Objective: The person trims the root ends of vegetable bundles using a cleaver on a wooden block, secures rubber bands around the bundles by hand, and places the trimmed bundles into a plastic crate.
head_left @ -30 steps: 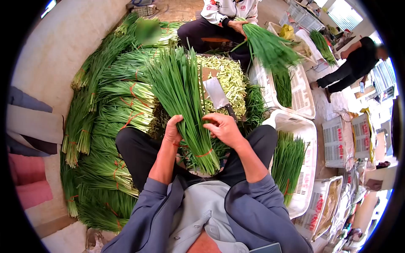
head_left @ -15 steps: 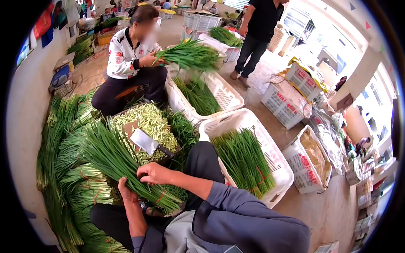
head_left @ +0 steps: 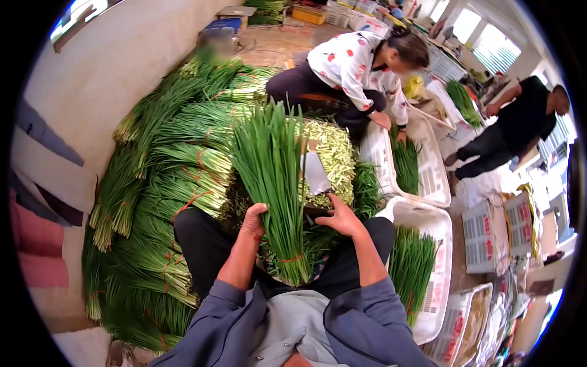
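Note:
A long bundle of garlic chives (head_left: 269, 165) stands in front of me, leaves up and cut ends down between my legs, with a red band (head_left: 290, 259) near its base. My left hand (head_left: 252, 221) grips it from the left side, its fingers partly hidden behind the leaves. To the right of the bundle, my right hand (head_left: 341, 217) is apart from it, thumb and fingers spread, close to the handle of a cleaver (head_left: 315, 173). The cleaver's blade lies at the cutting board, among chopped pale stem pieces (head_left: 338, 153).
Many tied chive bundles (head_left: 189, 159) are piled on my left. On my right stand a white crate (head_left: 437, 293) with chives and a second crate (head_left: 441, 177), where a co-worker (head_left: 354, 67) reaches in. Another person (head_left: 520, 125) stands farther right.
My view has swung left. The bundle has turned more upright, and my right hand has left it, moving toward the cleaver handle. The co-worker's chives have gone down into the crate.

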`<action>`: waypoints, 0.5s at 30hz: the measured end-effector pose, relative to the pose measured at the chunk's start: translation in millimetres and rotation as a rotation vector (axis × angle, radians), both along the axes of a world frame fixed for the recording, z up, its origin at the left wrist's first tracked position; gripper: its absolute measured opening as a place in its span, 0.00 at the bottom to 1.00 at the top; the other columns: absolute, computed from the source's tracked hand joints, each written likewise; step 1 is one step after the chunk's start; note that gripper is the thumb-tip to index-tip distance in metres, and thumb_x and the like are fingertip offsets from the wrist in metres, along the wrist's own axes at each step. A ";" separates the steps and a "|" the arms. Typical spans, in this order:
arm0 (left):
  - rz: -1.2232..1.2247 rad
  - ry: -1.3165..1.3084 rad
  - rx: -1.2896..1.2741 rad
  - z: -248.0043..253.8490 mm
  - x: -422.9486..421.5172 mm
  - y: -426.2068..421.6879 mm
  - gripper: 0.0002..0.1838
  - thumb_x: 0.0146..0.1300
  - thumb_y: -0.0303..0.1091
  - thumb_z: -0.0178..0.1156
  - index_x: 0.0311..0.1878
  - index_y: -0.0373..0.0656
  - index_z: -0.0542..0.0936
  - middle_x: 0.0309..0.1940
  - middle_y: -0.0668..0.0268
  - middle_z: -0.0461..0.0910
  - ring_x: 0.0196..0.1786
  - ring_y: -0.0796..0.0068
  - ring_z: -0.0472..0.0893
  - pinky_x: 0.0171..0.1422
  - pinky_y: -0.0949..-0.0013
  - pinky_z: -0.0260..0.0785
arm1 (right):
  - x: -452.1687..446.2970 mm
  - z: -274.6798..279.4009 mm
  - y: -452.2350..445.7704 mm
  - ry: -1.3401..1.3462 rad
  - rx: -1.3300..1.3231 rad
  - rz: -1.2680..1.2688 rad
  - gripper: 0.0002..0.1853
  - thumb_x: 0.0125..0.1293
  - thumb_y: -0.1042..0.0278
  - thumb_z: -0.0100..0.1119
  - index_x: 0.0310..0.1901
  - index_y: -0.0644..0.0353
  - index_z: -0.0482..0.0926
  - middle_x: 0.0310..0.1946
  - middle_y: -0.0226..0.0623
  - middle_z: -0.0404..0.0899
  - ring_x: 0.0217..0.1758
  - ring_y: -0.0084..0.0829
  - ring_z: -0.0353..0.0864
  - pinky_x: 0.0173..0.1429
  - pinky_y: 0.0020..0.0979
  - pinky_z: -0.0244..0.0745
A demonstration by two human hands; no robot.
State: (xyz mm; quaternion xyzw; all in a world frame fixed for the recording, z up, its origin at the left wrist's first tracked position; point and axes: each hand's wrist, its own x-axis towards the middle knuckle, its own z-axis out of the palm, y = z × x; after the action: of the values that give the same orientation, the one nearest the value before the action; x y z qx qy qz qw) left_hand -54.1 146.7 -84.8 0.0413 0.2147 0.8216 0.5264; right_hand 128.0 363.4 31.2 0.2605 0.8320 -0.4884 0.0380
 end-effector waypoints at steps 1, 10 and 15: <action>0.013 0.001 0.004 7.0 -1.0 2.9 0.36 0.50 0.38 0.68 0.64 0.31 0.76 0.54 0.53 0.85 0.54 0.56 0.86 0.63 0.52 0.80 | -5.8 16.1 -13.3 0.086 -0.320 -0.061 0.58 0.58 0.62 0.78 0.81 0.66 0.47 0.72 0.58 0.69 0.73 0.44 0.73 0.73 0.41 0.70; 0.257 0.340 -0.086 46.8 9.1 11.6 0.48 0.55 0.56 0.77 0.71 0.37 0.69 0.60 0.61 0.80 0.60 0.63 0.82 0.64 0.56 0.78 | -45.8 -34.7 -70.7 0.376 -0.398 -0.085 0.40 0.58 0.59 0.80 0.67 0.66 0.71 0.60 0.42 0.81 0.63 0.34 0.79 0.69 0.35 0.71; 0.466 0.595 -0.460 49.5 13.7 23.2 0.24 0.63 0.30 0.70 0.61 0.37 0.76 0.51 0.61 0.83 0.52 0.66 0.84 0.57 0.60 0.78 | -53.4 -44.4 -75.1 0.468 -0.184 -0.061 0.35 0.59 0.61 0.80 0.63 0.66 0.74 0.56 0.41 0.83 0.57 0.32 0.83 0.63 0.35 0.77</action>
State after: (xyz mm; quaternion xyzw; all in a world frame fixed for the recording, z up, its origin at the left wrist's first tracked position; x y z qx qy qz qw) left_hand -40.4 169.9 -35.3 0.1080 0.5379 0.8016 0.2378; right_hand 74.5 288.4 -13.3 0.1607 0.7621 -0.6098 -0.1467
